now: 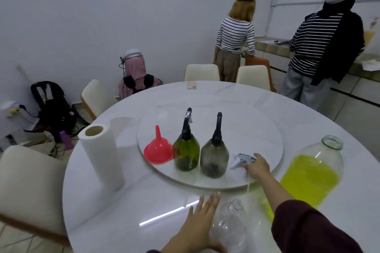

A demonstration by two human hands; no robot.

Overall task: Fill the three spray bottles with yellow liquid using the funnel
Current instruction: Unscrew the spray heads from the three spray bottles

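Observation:
A red funnel [158, 151] stands mouth-down on the round turntable [257, 129]. Beside it are a green spray bottle [186, 150] and a grey spray bottle [214, 155], both upright with black pump heads on. A clear bottle [230, 226] with no top stands at the table's near edge. My left hand [197, 226] rests against its left side, fingers spread. My right hand [256, 165] holds a white sprayer head [242, 160] over the turntable's near rim; its tube hangs down. A large glass jar [312, 172] of yellow liquid stands open at the right.
A paper towel roll [101, 154] stands at the left on the round white table [127, 201]. A phone [191, 85] lies at the far edge. Cream chairs ring the table. Two people stand at a counter at the back right; another sits on the floor.

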